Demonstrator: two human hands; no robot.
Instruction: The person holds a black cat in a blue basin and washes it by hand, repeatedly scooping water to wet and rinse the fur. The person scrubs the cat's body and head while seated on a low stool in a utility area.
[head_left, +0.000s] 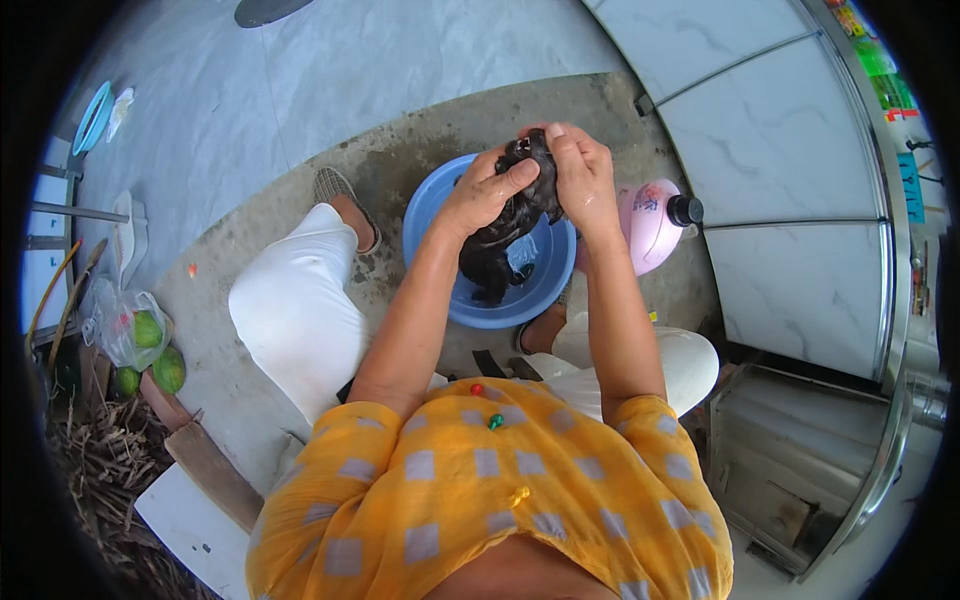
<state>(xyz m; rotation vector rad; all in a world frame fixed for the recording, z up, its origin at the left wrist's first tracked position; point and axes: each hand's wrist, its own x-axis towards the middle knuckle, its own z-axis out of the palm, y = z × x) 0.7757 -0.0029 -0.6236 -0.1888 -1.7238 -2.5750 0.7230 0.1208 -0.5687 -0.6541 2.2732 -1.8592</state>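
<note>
A small, wet, black-furred animal (499, 240), probably a puppy, is held upright over a blue plastic basin (420, 262). My left hand (487, 187) grips its upper body, with the thumb across its front. On the other side, my right hand (583, 169) is around its head and neck, the fingers partly hidden behind it. The animal's lower body hangs down into the basin. Beside its hind part, something light blue and stringy (523, 251) shows in the basin; what it is cannot be told. Both hands look wet.
A pink bottle with a black cap (651, 225) stands right of the basin. Marble-patterned cabinet doors (772, 135) line the right side, above a metal stove-like box (787, 465). At left are a plastic bag (124, 322), green fruits (169, 370), a white dustpan (130, 236) and dry sticks (112, 465).
</note>
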